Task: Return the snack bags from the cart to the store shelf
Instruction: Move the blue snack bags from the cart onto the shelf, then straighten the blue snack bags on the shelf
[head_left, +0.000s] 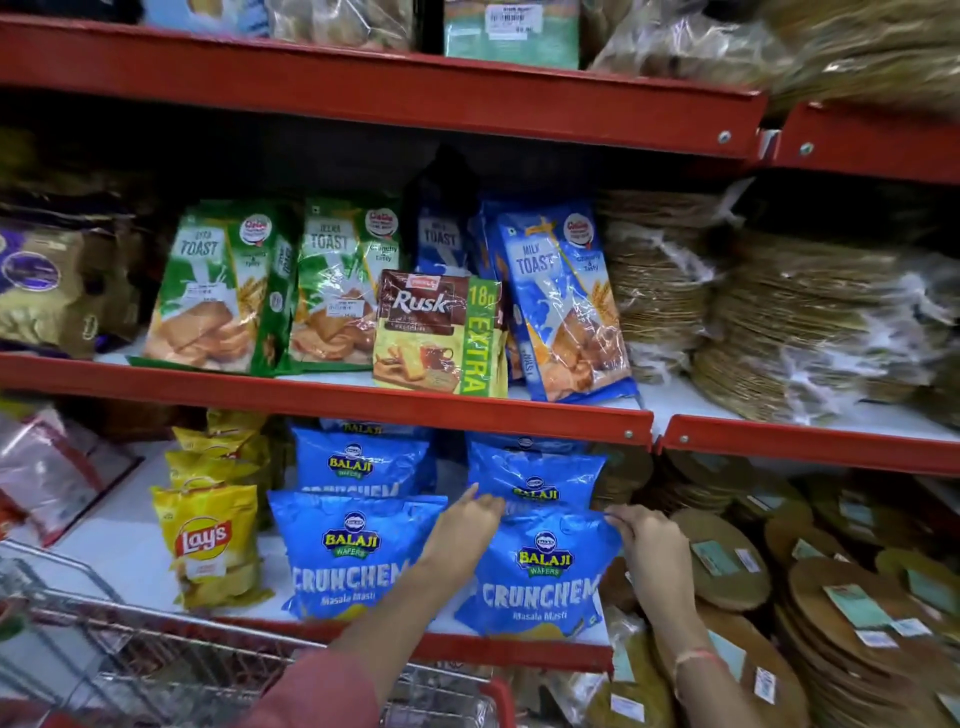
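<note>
- The wire shopping cart (130, 639) sat at the lower left with its red rim against the shelf front; I could not tell what lay inside it.
- On the white bottom shelf (114, 551), bare board lay open left of the yellow Lay's bags (210, 545), which stood in a row running back.
- Next stood a glossy blue Balaji Crunchem bag (343, 556), upright at the red shelf lip, with another behind it.
- My left hand (465, 525) rested on the top left corner of the right-hand Crunchem bag (540, 571), fingers (488, 503) curled over its crimped edge, grasping it.
- That bag stood upright at the shelf's front, just beside the first, with one more behind.
- My right hand (649, 540) pinched the bag's top right corner between thumb and fingertips.
- Right of it, round flat khakhra packs (727, 566) in clear wrap lay stacked, crowding the bag's edge.
- Above, toast packets (208, 291) and a Rusk pack (441, 332) leaned on the middle shelf.
</note>
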